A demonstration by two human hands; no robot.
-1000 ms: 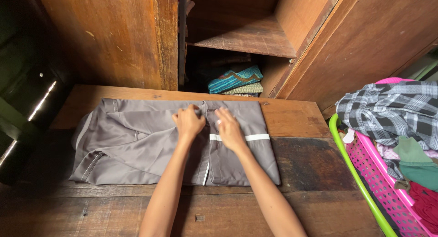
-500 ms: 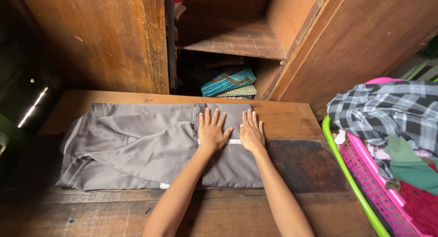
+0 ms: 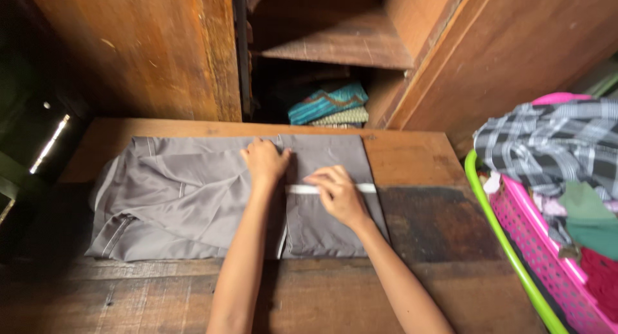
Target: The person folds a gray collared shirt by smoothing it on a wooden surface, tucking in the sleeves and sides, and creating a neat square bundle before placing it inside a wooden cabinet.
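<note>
Head camera: at the right edge a pink laundry basket (image 3: 515,244) with a green rim holds a heap of clothes, a black-and-white plaid shirt (image 3: 547,141) on top. Behind, an open wooden cupboard (image 3: 335,51) has folded patterned cloths (image 3: 328,104) on its lower shelf. On the worn plank tabletop (image 3: 438,231), along its far edge, lies a smooth grey garment (image 3: 180,192) with a white stripe. Left hand (image 3: 264,161) is curled, pinching a fold; right hand (image 3: 338,194) rests flat, fingers together, on the stripe.

Grey garment (image 3: 193,199) flat on wooden surface (image 3: 418,167); left hand (image 3: 264,161) and right hand (image 3: 339,194) pressing it — pink laundry basket (image 3: 547,269) at right
</note>
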